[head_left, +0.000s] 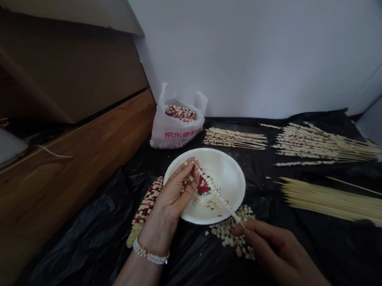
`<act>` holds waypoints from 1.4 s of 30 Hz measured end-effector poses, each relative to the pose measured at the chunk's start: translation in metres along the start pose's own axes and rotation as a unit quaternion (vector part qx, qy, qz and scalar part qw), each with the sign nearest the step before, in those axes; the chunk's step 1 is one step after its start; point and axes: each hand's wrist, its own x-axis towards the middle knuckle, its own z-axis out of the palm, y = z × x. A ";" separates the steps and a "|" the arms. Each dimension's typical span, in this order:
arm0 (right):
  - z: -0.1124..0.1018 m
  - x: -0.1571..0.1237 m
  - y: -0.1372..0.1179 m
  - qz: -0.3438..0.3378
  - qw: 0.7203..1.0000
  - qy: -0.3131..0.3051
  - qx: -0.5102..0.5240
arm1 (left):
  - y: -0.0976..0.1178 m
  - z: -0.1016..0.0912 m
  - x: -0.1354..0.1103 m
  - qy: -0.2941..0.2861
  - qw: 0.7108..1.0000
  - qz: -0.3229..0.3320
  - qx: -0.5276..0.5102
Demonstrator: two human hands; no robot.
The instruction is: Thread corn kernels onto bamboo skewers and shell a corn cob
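Between my two hands slants a thin wooden skewer [217, 193] threaded with pale and purple corn kernels. My right hand [280, 248] pinches its lower end. My left hand [178, 188], with a beaded bracelet at the wrist, is over the bowl, its fingers curled round several loose corn kernels [187, 179] at the skewer's upper tip. Beneath lies a white bowl [235, 174] with a red printed pattern and some kernels inside. A speckled corn cob [146, 208], partly stripped, rests left of the bowl. A pile of loose kernels [229, 237] is near my right hand.
A white plastic bag [177, 133] with corn cobs stands behind the bowl. Filled skewers [310, 142] lie in bundles at the back right, bare skewers [341, 201] in front of them. Black plastic sheeting [96, 238] covers the surface. A wooden ledge [110, 127] bounds the left.
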 end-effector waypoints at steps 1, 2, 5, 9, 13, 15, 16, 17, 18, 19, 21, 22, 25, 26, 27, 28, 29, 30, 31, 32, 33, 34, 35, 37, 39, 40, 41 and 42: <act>0.000 0.000 0.000 -0.001 1.000 0.000 -0.001 | 0.000 0.000 0.000 0.004 1.000 -0.001 -0.006; 0.000 0.000 0.001 -0.001 1.000 0.002 -0.002 | 0.000 0.000 0.000 0.007 1.000 -0.003 -0.011; 0.000 0.000 0.001 0.002 1.000 -0.001 -0.006 | 0.001 0.000 0.001 0.003 1.000 -0.008 -0.020; 0.001 0.000 0.001 0.013 1.000 -0.006 -0.002 | 0.001 0.000 0.001 -0.001 1.000 -0.008 -0.025; 0.001 0.000 0.002 0.013 1.000 -0.004 0.003 | 0.001 0.001 0.001 0.005 1.000 -0.009 -0.029; 0.001 0.000 0.003 0.010 1.000 -0.004 -0.004 | 0.001 0.001 0.001 0.006 0.999 -0.010 -0.032; 0.001 0.000 0.003 0.009 1.000 -0.004 -0.006 | 0.001 0.001 0.001 0.007 0.999 -0.008 -0.031; 0.001 0.000 0.003 0.010 1.000 -0.003 -0.008 | 0.001 0.001 0.001 0.006 1.000 -0.007 -0.029; 0.001 0.000 0.003 0.010 1.000 -0.002 -0.008 | 0.001 0.000 0.001 0.006 1.000 -0.006 -0.025; 0.001 0.000 0.002 0.010 1.000 -0.003 -0.008 | 0.001 0.000 0.001 0.005 1.000 -0.005 -0.022; 0.002 0.000 0.001 0.008 1.000 -0.004 -0.008 | 0.000 0.000 0.001 0.003 1.000 -0.006 -0.019; 0.002 0.000 0.001 0.007 1.000 -0.002 -0.007 | 0.000 0.000 0.001 0.003 1.000 -0.006 -0.018; 0.002 0.000 0.000 0.004 1.000 0.004 -0.004 | 0.001 0.000 0.002 0.007 1.000 -0.004 -0.015; 0.002 -0.001 0.001 0.002 1.000 0.007 -0.004 | 0.001 0.000 0.002 0.009 1.000 -0.003 -0.014; 0.002 -0.001 0.001 0.000 1.000 0.008 -0.006 | 0.001 0.000 0.002 0.012 1.000 -0.001 -0.013; 0.002 -0.001 0.001 -0.003 1.000 0.008 -0.009 | 0.001 0.000 0.002 0.013 1.000 0.001 -0.012; 0.001 -0.001 0.001 -0.006 1.000 0.007 -0.011 | 0.001 0.000 0.002 0.013 1.000 0.003 -0.012; 0.001 -0.001 0.001 -0.008 1.000 0.007 -0.011 | 0.001 0.000 0.002 0.012 1.000 0.005 -0.012; 0.001 0.000 0.000 -0.010 1.000 0.007 -0.010 | 0.001 0.000 0.002 0.010 1.000 0.004 -0.012; 0.000 0.000 0.000 -0.012 1.000 0.008 -0.008 | 0.000 0.000 0.002 0.009 1.000 0.002 -0.012; 0.000 0.000 -0.001 -0.015 1.000 0.009 -0.007 | -0.001 0.000 0.001 0.009 1.000 0.000 -0.012; 0.000 0.000 -0.001 -0.017 1.000 0.012 -0.007 | -0.002 0.001 0.000 0.011 1.000 -0.001 -0.011; 0.000 0.000 -0.001 -0.018 1.000 0.014 -0.009 | -0.002 0.001 0.000 0.014 1.000 -0.004 -0.011; 0.001 -0.001 0.000 -0.018 1.000 0.017 -0.012 | -0.004 0.002 -0.002 0.017 1.000 -0.006 -0.009; 0.002 -0.001 0.001 -0.016 1.000 0.018 -0.013 | -0.004 0.003 -0.004 0.012 1.000 -0.006 -0.005; 0.002 -0.001 0.001 -0.016 1.000 0.023 -0.013 | -0.003 0.004 -0.005 0.007 1.000 -0.008 -0.002; 0.002 -0.001 0.001 -0.017 0.999 0.025 -0.012 | -0.003 0.004 -0.006 0.003 1.000 -0.012 0.004; 0.002 0.000 0.001 -0.017 0.999 0.026 -0.012 | -0.002 0.005 -0.007 -0.002 1.000 -0.019 0.011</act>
